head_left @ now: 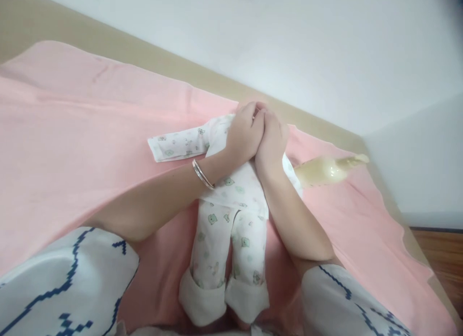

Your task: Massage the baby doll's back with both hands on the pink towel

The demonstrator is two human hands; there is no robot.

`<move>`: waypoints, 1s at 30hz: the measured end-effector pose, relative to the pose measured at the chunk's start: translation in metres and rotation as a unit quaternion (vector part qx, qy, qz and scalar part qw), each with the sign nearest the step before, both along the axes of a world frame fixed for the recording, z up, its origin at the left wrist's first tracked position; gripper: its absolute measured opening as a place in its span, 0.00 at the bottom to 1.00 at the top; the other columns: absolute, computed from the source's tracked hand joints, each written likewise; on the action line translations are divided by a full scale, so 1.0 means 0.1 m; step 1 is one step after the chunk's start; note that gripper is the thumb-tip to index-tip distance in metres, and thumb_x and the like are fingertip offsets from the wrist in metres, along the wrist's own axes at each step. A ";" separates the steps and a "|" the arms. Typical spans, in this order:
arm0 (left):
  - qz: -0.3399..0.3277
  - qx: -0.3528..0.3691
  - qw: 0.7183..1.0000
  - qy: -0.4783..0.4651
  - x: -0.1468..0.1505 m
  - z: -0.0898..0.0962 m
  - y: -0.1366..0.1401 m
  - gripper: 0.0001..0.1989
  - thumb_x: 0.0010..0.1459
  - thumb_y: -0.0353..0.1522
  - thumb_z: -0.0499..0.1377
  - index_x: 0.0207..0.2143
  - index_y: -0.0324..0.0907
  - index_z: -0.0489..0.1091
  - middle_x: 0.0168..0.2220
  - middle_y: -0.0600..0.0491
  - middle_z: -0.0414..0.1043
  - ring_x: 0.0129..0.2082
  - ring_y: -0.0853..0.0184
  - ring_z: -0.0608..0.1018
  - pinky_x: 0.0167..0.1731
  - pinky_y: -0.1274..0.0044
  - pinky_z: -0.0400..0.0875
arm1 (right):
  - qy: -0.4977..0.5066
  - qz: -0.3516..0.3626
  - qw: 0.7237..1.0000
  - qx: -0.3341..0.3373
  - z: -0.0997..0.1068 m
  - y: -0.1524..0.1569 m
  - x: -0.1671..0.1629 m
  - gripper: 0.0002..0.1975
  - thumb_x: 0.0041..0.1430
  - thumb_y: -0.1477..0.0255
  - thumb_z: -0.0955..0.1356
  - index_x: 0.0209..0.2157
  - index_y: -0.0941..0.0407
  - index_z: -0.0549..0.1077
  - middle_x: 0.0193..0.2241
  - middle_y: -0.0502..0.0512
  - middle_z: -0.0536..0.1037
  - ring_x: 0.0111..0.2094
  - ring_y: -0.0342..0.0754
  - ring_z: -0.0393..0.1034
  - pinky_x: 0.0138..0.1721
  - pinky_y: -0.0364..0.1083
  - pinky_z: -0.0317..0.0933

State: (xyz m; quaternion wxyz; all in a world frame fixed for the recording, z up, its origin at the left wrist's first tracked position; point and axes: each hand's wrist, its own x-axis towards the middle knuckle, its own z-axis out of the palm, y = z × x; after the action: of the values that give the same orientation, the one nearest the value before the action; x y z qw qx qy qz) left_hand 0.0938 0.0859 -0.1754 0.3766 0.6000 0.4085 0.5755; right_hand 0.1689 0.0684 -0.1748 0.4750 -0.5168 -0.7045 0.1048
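Note:
A doll's body lies on its back, clothed in a white baby top [237, 184] and matching trousers [249, 239] with small green and brown prints. Over the upper chest and neck, my left hand [245, 136] and my right hand [271, 145] are pressed side by side, fingers curled inward. What the fingertips grip is hidden. The doll's head does not show past my hands. One sleeve [177, 145] stretches out to the left with its end flat. On the right, a bare, shiny doll arm [329, 170] sticks out. Both trouser legs end in turned-up white cuffs [202, 300].
A pink cloth [90, 133] lies under the doll, spread over a tan surface [152, 51]. White walls [307, 47] rise behind and to the right. Brown wooden flooring [441, 259] shows at the lower right.

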 end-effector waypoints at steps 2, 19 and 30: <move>0.010 -0.007 1.000 -0.010 0.00 -0.02 -0.01 0.07 0.67 0.33 0.49 0.37 0.47 0.66 0.43 0.51 0.74 0.50 0.60 0.76 0.57 0.65 0.73 | 0.089 -0.009 0.996 -0.030 0.03 -0.02 -0.04 0.19 0.69 0.68 0.53 0.45 0.54 0.71 0.46 0.59 0.78 0.51 0.50 0.75 0.51 0.52 0.73; -0.092 0.090 0.966 0.224 -0.24 -0.15 -0.05 0.14 0.59 0.29 0.50 0.42 0.51 0.72 0.51 0.55 0.76 0.56 0.57 0.74 0.64 0.61 0.67 | -0.187 0.028 0.979 -0.080 -0.22 -0.15 0.55 0.35 0.70 0.47 0.46 0.60 0.49 0.69 0.71 0.57 0.56 0.73 0.61 0.44 0.69 0.72 0.40; 0.012 0.086 0.966 0.245 -0.37 -0.31 0.05 0.15 0.58 0.27 0.50 0.43 0.43 0.74 0.47 0.52 0.78 0.51 0.61 0.77 0.58 0.67 0.73 | -0.305 -0.045 0.936 -0.173 -0.01 -0.50 0.14 0.31 0.68 0.68 0.56 0.69 0.64 0.55 0.71 0.67 0.51 0.73 0.66 0.41 0.70 0.69 0.43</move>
State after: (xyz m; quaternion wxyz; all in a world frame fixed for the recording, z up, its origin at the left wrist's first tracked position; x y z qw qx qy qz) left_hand 0.0568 0.0914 -0.2067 0.2048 0.7482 0.4443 0.4482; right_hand 0.1826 0.0185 -0.1757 0.1450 -0.6295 -0.7622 0.0414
